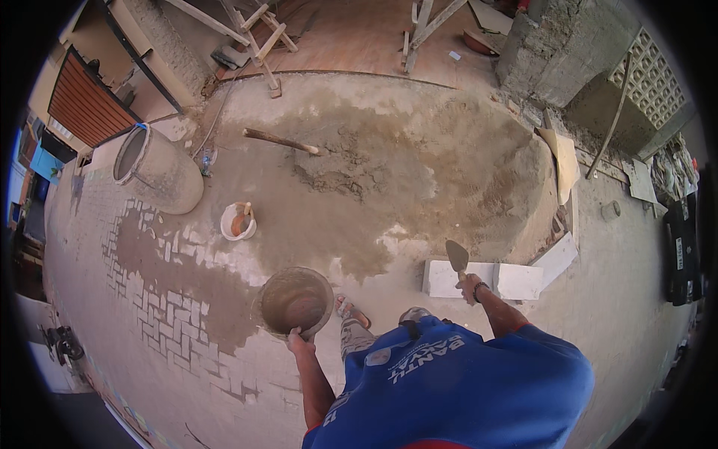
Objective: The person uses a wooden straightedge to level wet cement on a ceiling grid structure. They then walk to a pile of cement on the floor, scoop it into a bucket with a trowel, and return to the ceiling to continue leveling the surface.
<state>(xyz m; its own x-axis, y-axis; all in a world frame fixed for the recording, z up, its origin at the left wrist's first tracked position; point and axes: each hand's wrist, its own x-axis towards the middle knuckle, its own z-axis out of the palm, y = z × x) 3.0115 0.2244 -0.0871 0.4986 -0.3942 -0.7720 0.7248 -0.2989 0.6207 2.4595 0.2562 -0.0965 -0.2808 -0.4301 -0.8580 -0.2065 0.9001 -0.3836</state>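
My left hand (299, 340) grips the near rim of a mortar-stained bucket (293, 298), whose inside is coated grey. In my right hand (471, 288) is a trowel (458, 256), held by its handle with the blade pointing forward over white blocks (516, 280). Beyond them spreads a grey patch of wet mortar with a lumpy heap (344, 176); the end of a wooden handle (280, 142) rests on it. A small white bucket (247, 224) with a reddish tool inside stands to the left of the patch.
A large barrel (164, 179) with a hose nearby stands at left. Wooden trestles (265, 49) are at the back. At right are a concrete pillar (538, 60), a sandy heap (508, 187), boards (561, 165), a leaning pole (609, 112) and dark objects (680, 254) along the edge.
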